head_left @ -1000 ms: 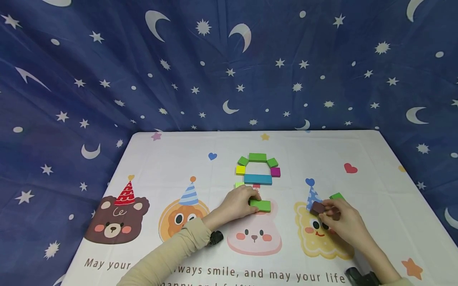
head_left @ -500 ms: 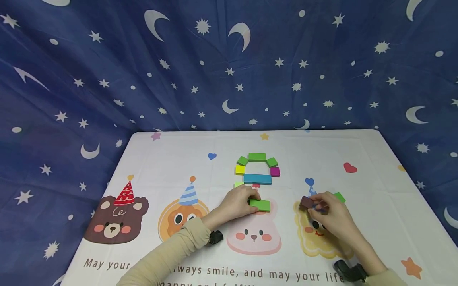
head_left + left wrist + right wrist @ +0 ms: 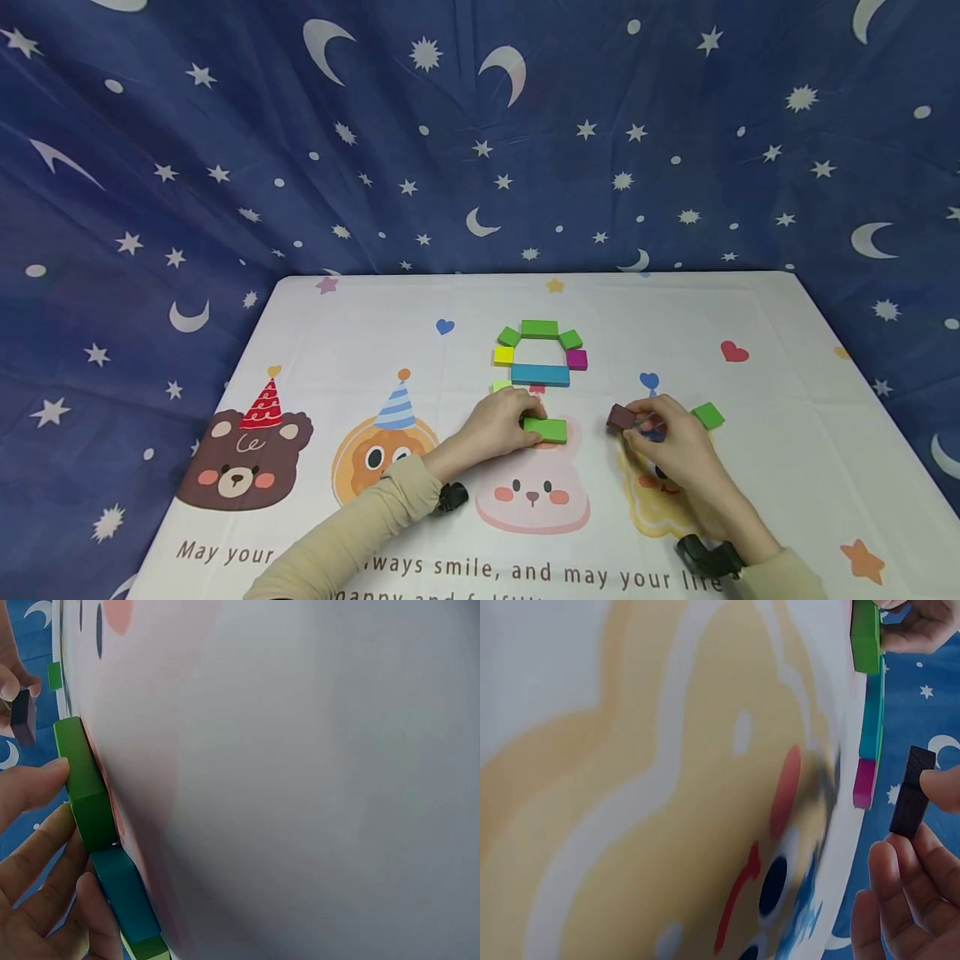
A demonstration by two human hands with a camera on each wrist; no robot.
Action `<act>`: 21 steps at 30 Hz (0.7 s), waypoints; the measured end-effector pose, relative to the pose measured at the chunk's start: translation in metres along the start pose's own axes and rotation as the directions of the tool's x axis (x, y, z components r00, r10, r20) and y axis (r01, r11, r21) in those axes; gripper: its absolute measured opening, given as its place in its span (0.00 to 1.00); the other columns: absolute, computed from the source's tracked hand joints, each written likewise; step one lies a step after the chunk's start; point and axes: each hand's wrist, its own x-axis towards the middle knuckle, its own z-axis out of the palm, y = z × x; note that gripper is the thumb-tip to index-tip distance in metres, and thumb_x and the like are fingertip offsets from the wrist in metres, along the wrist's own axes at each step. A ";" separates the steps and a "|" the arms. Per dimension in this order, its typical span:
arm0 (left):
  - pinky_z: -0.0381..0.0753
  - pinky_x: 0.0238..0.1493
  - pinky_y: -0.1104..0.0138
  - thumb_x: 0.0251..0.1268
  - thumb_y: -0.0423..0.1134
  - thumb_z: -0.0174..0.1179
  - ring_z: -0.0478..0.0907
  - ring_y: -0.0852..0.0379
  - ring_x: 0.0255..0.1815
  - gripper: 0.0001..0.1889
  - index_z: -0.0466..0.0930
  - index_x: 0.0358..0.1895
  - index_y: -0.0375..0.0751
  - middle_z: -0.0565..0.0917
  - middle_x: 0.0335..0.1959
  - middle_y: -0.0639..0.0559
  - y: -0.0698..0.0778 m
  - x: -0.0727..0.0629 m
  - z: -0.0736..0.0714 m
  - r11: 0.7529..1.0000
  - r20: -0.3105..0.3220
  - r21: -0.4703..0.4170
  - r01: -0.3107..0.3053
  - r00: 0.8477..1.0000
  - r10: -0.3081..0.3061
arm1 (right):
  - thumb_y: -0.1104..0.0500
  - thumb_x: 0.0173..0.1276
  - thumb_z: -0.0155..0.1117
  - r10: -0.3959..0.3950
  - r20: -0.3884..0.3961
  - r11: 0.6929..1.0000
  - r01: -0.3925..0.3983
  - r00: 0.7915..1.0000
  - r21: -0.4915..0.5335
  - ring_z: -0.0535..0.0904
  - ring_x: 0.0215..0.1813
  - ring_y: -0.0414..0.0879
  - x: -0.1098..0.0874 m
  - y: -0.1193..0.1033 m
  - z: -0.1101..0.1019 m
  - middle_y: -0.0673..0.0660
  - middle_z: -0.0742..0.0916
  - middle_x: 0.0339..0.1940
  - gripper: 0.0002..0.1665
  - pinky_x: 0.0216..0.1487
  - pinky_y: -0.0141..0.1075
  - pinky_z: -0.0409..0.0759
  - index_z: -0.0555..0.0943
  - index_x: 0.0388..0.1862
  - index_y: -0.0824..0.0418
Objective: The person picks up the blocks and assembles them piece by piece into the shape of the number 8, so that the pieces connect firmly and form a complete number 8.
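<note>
In the head view my left hand pinches the left end of a green block, which lies flat over the printed pink face. The left wrist view shows the thumb against one side of this green block and the fingertips at its lower end, near a blue block. My right hand holds a dark brown block between thumb and fingertips, over the yellow biscuit print. From the right wrist, a line runs across the middle of the dark block.
Farther back, a ring of blocks includes a long blue block, a yellow block, a purple block and several green ones. A light green block peeks out behind my left hand. Beside my right hand lies another green block.
My right hand has moved left with the dark brown block, uncovering more of the green block on the right. The left hand and its green block have stayed put.
</note>
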 end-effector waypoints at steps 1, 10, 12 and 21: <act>0.68 0.35 0.74 0.52 0.42 0.71 0.71 0.64 0.34 0.10 0.86 0.39 0.48 0.85 0.35 0.57 0.000 0.000 0.000 1.000 0.000 0.002 -0.001 1.000 0.001 | 0.62 0.53 0.72 0.001 -0.001 1.000 -0.001 1.000 0.002 0.78 0.36 0.45 0.001 -0.001 0.001 0.52 0.82 0.35 0.18 0.39 0.35 0.74 0.82 0.44 0.60; 0.68 0.35 0.74 0.52 0.42 0.71 0.72 0.63 0.34 0.10 0.86 0.39 0.48 0.85 0.34 0.58 -0.001 0.001 0.001 1.000 0.000 0.008 -0.005 1.000 0.005 | 0.63 0.54 0.72 0.040 0.039 0.998 -0.042 0.998 0.055 0.79 0.38 0.46 0.006 -0.012 0.011 0.55 0.82 0.37 0.18 0.41 0.37 0.76 0.81 0.45 0.61; 0.69 0.35 0.74 0.52 0.42 0.71 0.71 0.64 0.34 0.10 0.86 0.39 0.48 0.85 0.34 0.58 -0.001 0.001 0.000 1.000 0.000 0.009 -0.005 1.000 0.005 | 0.63 0.54 0.72 0.050 0.047 0.997 -0.052 0.998 0.062 0.78 0.37 0.46 0.007 -0.013 0.012 0.55 0.82 0.37 0.18 0.40 0.35 0.75 0.81 0.45 0.61; 0.68 0.34 0.73 0.51 0.43 0.72 0.70 0.64 0.33 0.10 0.86 0.37 0.49 0.84 0.33 0.58 0.000 0.001 0.000 1.000 -0.005 0.029 0.005 1.000 -0.005 | 0.63 0.55 0.71 0.080 0.072 0.991 -0.087 0.994 0.105 0.77 0.37 0.45 0.008 -0.016 0.023 0.57 0.82 0.38 0.19 0.38 0.32 0.74 0.80 0.47 0.62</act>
